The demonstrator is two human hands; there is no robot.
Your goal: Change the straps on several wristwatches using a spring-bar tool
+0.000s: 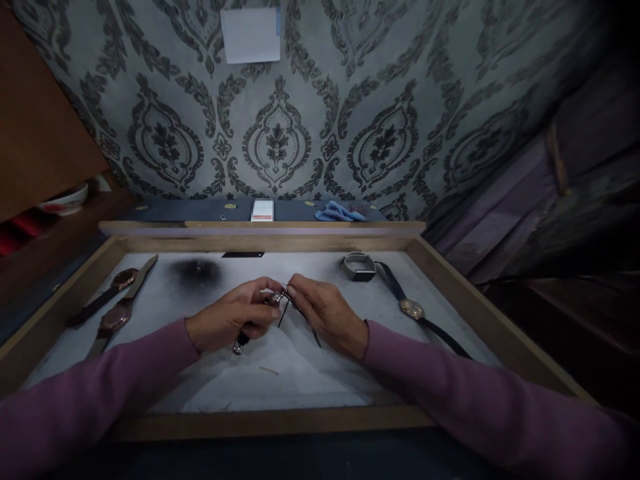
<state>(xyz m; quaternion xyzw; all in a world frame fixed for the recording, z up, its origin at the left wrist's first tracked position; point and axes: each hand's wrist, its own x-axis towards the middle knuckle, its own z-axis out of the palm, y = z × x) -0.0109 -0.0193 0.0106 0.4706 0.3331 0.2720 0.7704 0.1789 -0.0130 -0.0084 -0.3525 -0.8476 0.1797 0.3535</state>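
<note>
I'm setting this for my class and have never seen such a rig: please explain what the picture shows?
There is no machine: a camera worn on the head looks at a person's bare hands. The left hand holds a shiny piece; the right hand is beside it, but anything it pinches is too small to tell. In the wooden tray lie two watches at left, a looped watch and a long-strapped watch at right. Behind are a phone and a cloth.

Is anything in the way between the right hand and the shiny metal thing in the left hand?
Nothing visible is in the way. The right hand has its fingertips right beside the shiny metal thing in the left hand. The gold-faced watch lies off to the right.
</note>
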